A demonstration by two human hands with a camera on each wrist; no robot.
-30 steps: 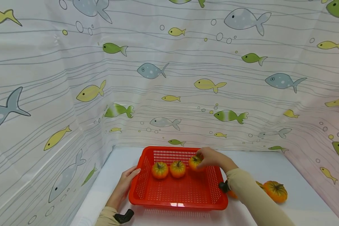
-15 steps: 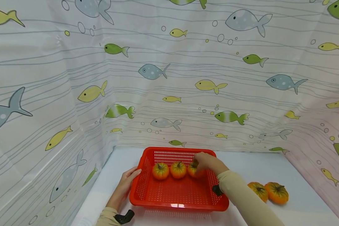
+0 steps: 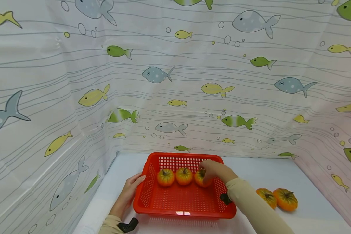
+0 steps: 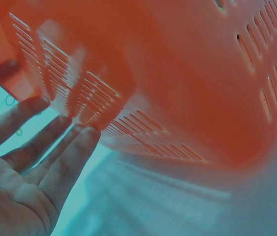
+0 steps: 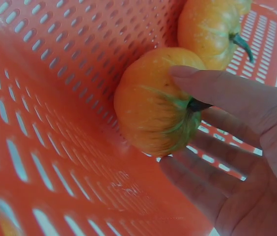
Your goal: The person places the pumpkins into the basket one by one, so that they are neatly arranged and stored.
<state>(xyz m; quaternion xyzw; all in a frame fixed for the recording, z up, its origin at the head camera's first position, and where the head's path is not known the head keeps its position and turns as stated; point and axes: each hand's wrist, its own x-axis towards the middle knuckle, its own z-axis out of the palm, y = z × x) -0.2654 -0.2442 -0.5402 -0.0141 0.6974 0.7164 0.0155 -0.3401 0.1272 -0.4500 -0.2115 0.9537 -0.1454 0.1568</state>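
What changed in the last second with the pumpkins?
The right hand lowered its pumpkin level with the other two in the red basket, and is still around it. The right sleeve shifted left. The left hand stayed at the basket's left side; both visible table pumpkins stayed put.

The right hand covers part of the rightmost pumpkin in the basket; the right sleeve, cropped below, hides one side of a loose pumpkin. The left wrist view blurs the basket's lower corner; the right wrist view's top edge crops two more pumpkins.
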